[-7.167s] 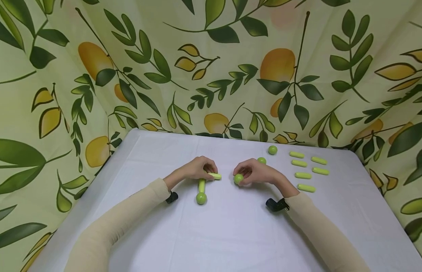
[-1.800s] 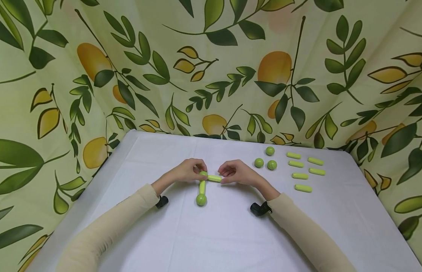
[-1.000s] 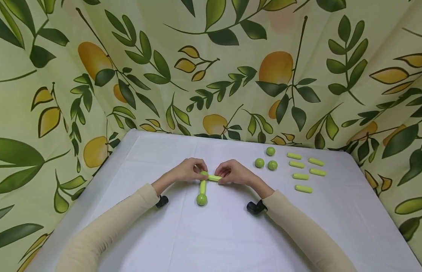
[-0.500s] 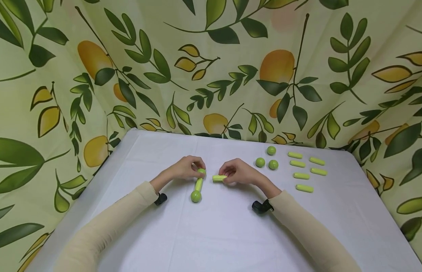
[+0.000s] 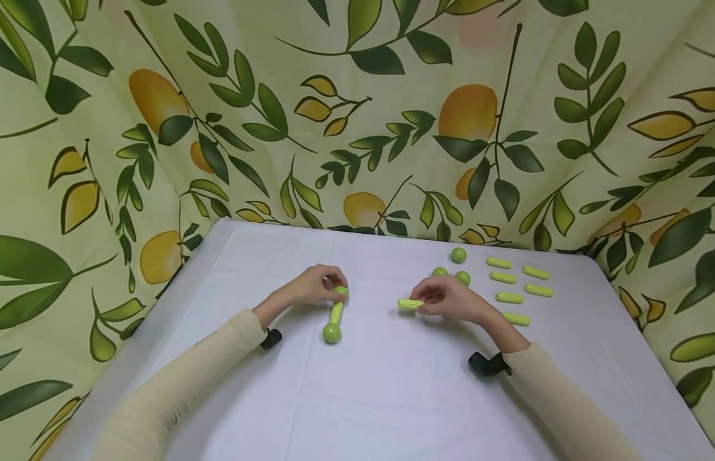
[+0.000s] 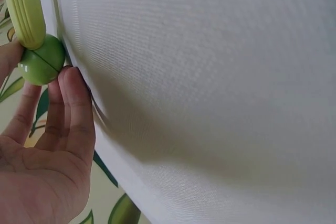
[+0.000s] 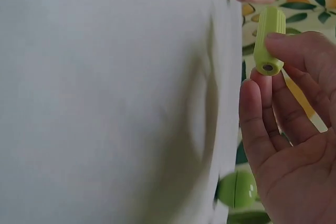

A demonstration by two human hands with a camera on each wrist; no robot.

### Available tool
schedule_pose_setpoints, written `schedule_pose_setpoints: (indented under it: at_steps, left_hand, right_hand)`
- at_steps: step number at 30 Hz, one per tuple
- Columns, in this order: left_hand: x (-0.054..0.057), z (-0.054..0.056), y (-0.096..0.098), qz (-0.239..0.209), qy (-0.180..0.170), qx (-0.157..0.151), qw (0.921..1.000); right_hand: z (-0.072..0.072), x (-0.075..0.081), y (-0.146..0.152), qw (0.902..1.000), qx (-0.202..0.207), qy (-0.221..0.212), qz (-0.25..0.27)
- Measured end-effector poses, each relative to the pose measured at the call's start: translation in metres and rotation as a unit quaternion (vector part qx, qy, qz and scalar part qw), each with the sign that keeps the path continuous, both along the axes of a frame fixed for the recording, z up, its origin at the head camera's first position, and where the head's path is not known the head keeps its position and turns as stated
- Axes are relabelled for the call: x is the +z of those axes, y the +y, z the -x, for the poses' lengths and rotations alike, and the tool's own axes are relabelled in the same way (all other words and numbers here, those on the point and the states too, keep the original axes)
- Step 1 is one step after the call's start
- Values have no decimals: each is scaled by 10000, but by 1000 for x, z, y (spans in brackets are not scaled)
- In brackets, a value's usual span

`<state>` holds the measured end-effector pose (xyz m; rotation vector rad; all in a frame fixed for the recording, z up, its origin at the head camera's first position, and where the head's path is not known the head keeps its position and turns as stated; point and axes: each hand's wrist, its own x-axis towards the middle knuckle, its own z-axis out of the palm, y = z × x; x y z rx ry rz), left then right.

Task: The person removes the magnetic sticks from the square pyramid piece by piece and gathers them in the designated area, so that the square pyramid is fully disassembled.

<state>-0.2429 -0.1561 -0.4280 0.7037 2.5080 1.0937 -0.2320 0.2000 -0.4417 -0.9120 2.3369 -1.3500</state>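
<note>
My left hand (image 5: pixel 317 285) pinches a green ball (image 6: pixel 44 60) between thumb and fingers. Joined to that ball is a ribbed yellow-green rod (image 5: pixel 337 313), with a second green ball (image 5: pixel 331 333) on its near end. To the right, my right hand (image 5: pixel 452 299) pinches a separate yellow-green rod (image 5: pixel 409 304) lengthwise, its free end pointing left toward the joined piece. The right wrist view shows a small dark round spot in the end face of this rod (image 7: pixel 270 40). A gap of white cloth lies between the two hands.
Behind the right hand sit three loose green balls (image 5: pixel 458 255), two partly covered by it. Several yellow-green rods (image 5: pixel 509 298) lie in two columns farther right. The white-covered table (image 5: pixel 357 397) meets a leaf-patterned curtain (image 5: pixel 363 115) at its back edge.
The right hand earlier let go of a ball near the others, then took the rod that lay against the left-held ball and drew it off rightward. The joined piece shifted slightly left.
</note>
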Motion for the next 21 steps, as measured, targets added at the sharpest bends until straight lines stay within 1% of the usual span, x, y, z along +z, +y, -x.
schedule_pose_setpoints:
  at_steps: [6, 9, 14, 21]
  left_hand:
    - [-3, 1, -1, 7, 2, 21, 10000]
    - [-4, 2, -1, -12, 16, -12, 10000]
    - [-5, 3, -1, -63, 1, -43, 10000]
    - [-7, 4, -1, -130, -1, -46, 9999]
  right_hand:
    - [-13, 5, 40, 9992, -346, 175, 41]
    - [-19, 8, 57, 9982, -566, 190, 55]
    - [-29, 11, 82, 9954, -900, 335, 47]
    - [-45, 16, 113, 9902, -1363, 250, 176]
